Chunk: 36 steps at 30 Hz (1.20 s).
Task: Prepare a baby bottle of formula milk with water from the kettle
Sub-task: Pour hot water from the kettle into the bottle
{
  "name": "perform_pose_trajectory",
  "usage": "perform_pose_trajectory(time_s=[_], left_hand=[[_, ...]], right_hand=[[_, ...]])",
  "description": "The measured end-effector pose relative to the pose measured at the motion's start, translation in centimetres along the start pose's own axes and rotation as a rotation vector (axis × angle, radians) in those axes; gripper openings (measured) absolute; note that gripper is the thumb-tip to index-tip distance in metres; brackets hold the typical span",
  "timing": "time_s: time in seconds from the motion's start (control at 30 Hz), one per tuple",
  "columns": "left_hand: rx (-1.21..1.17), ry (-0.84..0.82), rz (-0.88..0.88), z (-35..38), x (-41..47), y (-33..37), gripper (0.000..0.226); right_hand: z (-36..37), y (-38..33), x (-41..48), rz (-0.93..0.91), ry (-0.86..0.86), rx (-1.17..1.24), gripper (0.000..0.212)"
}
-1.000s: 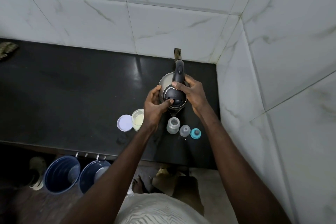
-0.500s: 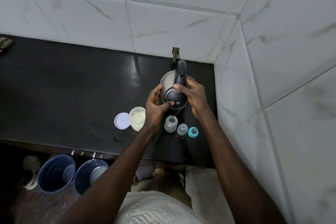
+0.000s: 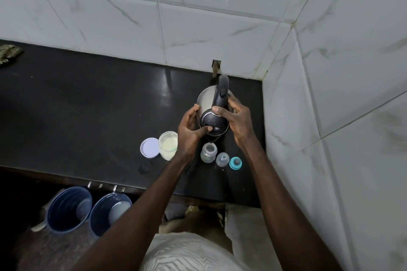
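A steel kettle point(image 3: 206, 99) with a black lid and handle is tilted, its spout just above the open baby bottle point(image 3: 208, 152) on the black counter point(image 3: 88, 105). My right hand point(image 3: 239, 121) grips the kettle's handle. My left hand point(image 3: 189, 132) cups the kettle's left side, its thumb pressed on the lid. Right of the bottle stand a clear cap point(image 3: 222, 159) and a teal teat ring point(image 3: 235, 163). Left of my left hand is an open tub of pale formula powder point(image 3: 168, 144) with its lilac lid point(image 3: 149, 147) beside it.
White tiled walls close the counter at the back and right point(image 3: 286, 105). Two blue buckets point(image 3: 88, 211) stand on the floor below the counter's front edge. A dark cloth point(image 3: 8, 53) lies at the far left.
Both hands keep their hold on the kettle. The kettle's spout stays over the bottle; only the camera view has shifted slightly.
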<state>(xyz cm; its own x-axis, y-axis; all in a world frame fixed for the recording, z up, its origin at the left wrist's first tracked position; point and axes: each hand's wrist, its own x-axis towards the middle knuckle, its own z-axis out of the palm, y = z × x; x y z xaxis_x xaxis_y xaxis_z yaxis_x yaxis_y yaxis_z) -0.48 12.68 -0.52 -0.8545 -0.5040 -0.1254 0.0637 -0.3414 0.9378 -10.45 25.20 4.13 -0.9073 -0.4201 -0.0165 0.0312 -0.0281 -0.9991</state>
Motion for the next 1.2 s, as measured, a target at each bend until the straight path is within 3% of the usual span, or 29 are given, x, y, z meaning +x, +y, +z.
perform_pose_trajectory(time_s=[1.2], left_hand=[[0.008, 0.020, 0.047, -0.39, -0.68, 0.37, 0.084]], right_hand=[[0.23, 0.45, -0.31, -0.075, -0.022, -0.073, 0.045]])
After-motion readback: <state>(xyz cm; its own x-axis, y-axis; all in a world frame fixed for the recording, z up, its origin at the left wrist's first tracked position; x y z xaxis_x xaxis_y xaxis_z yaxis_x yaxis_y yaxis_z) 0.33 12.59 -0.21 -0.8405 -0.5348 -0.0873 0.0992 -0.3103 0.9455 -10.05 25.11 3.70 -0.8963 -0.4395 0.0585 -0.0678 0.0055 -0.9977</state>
